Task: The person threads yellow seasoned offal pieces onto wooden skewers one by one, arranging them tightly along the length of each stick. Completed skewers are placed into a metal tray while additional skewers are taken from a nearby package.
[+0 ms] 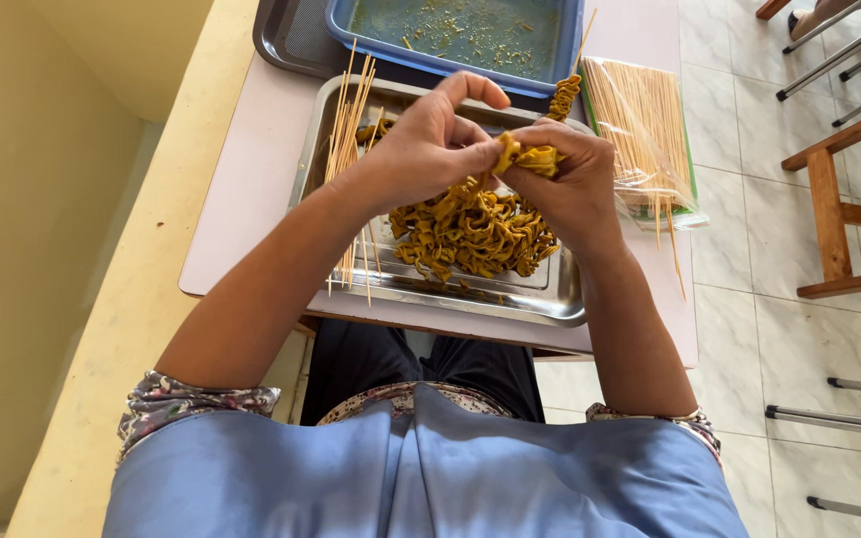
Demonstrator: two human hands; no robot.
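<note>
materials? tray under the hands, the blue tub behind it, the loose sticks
Tray: looks like stainless steel, silvery, with glare on its rim.
Blue tub: probably plastic, with an even blue colour and a rounded rim; smeared inside.
Sticks: likely bamboo or wood, pale tan, thin and straight. More lie in a clear bag, apparently thin plastic film, see-through and glossy.

person, seen from above: left hand (429, 139) and right hand (565, 179) bare, no rings or gloves showing; forearms bare to above the elbow; short sleeves in a floral print of grey, pink and white, gathered at the cuff; pale blue smooth cloth over chest and shoulders, with a centre fold, possibly an apron or headscarf; patterned hem beneath it; dark trousers at the lap
</note>
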